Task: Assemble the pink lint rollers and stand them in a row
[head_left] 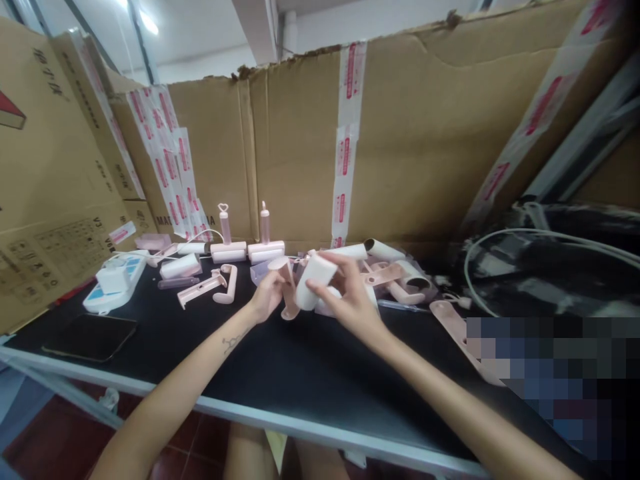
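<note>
Over the middle of the black worktop point(300, 373), the left hand point(267, 297) is closed around a pink handle piece point(287, 280), its fingers curled on the stem; the right hand point(350, 300) is clamped on a white roller point(314, 281), thumb below and fingers above, holding it tilted just beside the handle piece so the two parts touch or nearly touch; which, I cannot tell. Both parts sit raised a little off the worktop, closer to its far edge than its near one.

Behind the hands, along the far edge, lies a loose pile of white rollers and pink handles point(395, 270); to its left two assembled lint rollers point(245, 250) stand upright side by side, handles pointing up; a loose pink handle point(226, 283) lies in front of them. Near the left edge a white and blue power strip point(115, 280) rests with a plug in it; a dark phone point(90, 337) lies flat toward the near left corner. Cardboard walls point(425, 133) with red-printed tape stand behind the far edge; a white cable point(525, 240) loops at the right.
</note>
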A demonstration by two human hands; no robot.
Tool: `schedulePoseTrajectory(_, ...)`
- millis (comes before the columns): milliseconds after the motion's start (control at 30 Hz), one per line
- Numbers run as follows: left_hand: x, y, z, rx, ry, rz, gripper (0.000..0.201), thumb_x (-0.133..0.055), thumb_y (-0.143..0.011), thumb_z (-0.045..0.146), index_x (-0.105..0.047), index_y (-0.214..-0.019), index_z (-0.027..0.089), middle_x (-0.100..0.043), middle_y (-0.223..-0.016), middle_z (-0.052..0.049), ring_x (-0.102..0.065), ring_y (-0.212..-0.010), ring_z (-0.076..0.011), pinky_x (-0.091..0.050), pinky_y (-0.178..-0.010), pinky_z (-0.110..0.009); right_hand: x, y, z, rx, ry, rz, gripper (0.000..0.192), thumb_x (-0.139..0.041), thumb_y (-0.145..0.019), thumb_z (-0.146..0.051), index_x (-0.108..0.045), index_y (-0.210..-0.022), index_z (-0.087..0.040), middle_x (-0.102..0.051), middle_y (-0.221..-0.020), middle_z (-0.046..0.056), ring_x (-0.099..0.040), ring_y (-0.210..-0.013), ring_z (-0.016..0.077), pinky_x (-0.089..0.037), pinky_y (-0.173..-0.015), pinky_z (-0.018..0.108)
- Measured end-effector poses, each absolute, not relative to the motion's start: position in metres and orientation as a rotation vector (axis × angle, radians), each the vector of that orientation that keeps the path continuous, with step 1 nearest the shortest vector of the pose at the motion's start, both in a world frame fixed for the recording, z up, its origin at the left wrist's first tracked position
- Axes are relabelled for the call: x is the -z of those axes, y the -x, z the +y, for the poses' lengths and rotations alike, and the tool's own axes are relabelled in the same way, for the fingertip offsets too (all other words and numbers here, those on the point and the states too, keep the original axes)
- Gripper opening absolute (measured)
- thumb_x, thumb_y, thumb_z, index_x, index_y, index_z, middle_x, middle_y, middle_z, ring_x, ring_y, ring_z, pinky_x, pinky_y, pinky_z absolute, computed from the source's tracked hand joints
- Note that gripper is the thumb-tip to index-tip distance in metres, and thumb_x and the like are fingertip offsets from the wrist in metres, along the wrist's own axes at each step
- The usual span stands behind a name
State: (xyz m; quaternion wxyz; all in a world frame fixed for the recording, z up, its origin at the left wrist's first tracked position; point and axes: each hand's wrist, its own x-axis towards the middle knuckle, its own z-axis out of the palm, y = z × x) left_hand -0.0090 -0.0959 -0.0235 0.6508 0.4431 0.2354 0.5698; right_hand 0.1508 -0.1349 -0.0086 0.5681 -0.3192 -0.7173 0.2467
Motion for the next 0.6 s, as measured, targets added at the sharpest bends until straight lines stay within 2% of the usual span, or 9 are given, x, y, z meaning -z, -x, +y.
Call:
schedulePoseTrajectory(167, 0.030, 0.007, -0.099, -1.164, -0.956, 0.555, 0.026, -0.052, -0.064, 0.030, -0.062, -0.083, 0.016, -0.066, -0.080, -0.005, -0.060, -0.087, -0.0252, -0.045, -0.079, -0.034, 0.042, -0.138, -0.128, -0.546, 0.766, -1.804, 0.049, -0.061, -0.079, -0.038, -0.033, -0.117, -0.025, -0.042, -0.125, 0.011, -0.052, -0.112, 0.0231, -0.048, -0.091, 0.040)
schedulePoseTrajectory(400, 0.027, 0.004, -0.107, -1.058, -1.038, 0.455, 0.049, -0.055, -0.069, 0.058, -0.061, -0.095, 0.017, -0.067, -0.092, -0.008, -0.057, -0.100, -0.0303, -0.045, -0.082, -0.038, 0.049, -0.138, -0.125, -0.288, 0.807, -1.854, 0.043, -0.061, -0.079, -0.038, -0.035, -0.110, -0.023, -0.046, -0.114, 0.011, -0.050, -0.111, 0.0249, -0.043, -0.095, 0.045)
schedulePoseTrajectory(467, 0.031, 0.007, -0.106, -1.092, -1.126, 0.490, 0.053, -0.068, -0.062, 0.052, -0.059, -0.101, 0.017, -0.065, -0.097, -0.009, -0.057, -0.101, -0.0292, -0.044, -0.085, -0.037, 0.049, -0.138, -0.124, -0.170, 0.793, -1.882, 0.041, -0.063, -0.077, -0.037, -0.037, -0.106, -0.023, -0.045, -0.112, 0.011, -0.049, -0.110, 0.0258, -0.042, -0.094, 0.046)
schedulePoseTrajectory(533, 0.036, 0.010, -0.104, -1.128, -1.248, 0.570, 0.061, -0.080, -0.052, 0.037, -0.057, -0.106, 0.019, -0.062, -0.101, -0.008, -0.055, -0.103, -0.0274, -0.043, -0.087, -0.035, 0.050, -0.138, -0.124, -0.072, 0.777, -1.932, 0.038, -0.063, -0.077, -0.034, -0.038, -0.104, -0.023, -0.043, -0.112, 0.012, -0.049, -0.109, 0.0262, -0.044, -0.091, 0.045)
schedulePoseTrajectory(600, 0.039, 0.012, -0.101, -1.157, -1.371, 0.654, 0.069, -0.084, -0.045, 0.024, -0.055, -0.107, 0.019, -0.060, -0.102, -0.008, -0.054, -0.104, -0.0259, -0.043, -0.088, -0.034, 0.050, -0.138, -0.126, -0.016, 0.790, -1.988, 0.038, -0.061, -0.077, -0.031, -0.039, -0.107, -0.022, -0.041, -0.113, 0.013, -0.051, -0.106, 0.0259, -0.046, -0.087, 0.043)
